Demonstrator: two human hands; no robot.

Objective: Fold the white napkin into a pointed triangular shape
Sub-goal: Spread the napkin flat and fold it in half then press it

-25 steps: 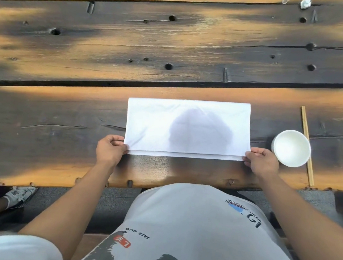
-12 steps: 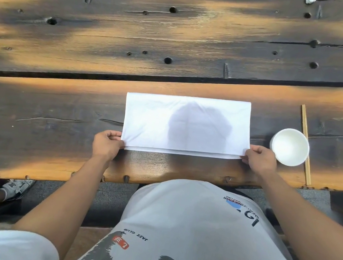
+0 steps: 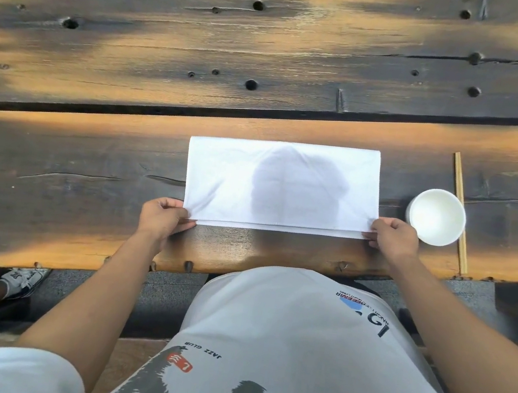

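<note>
The white napkin (image 3: 281,184) lies flat on the dark wooden table (image 3: 271,48), folded in half into a long rectangle with its open edges toward me. The top layer sits slightly short of the bottom layer along the near edge. My left hand (image 3: 161,216) pinches the near left corner. My right hand (image 3: 393,238) pinches the near right corner. A head-shaped shadow falls across the napkin's middle.
A white paper cup (image 3: 436,216) stands just right of my right hand. A wooden chopstick (image 3: 460,211) lies beyond it, running front to back. The table's near edge (image 3: 241,264) is close to my body. Another person's sneaker (image 3: 22,281) shows at lower left.
Both hands stay on the near corners; the napkin's near edge has shifted slightly. Otherwise only the camera has moved a little.
</note>
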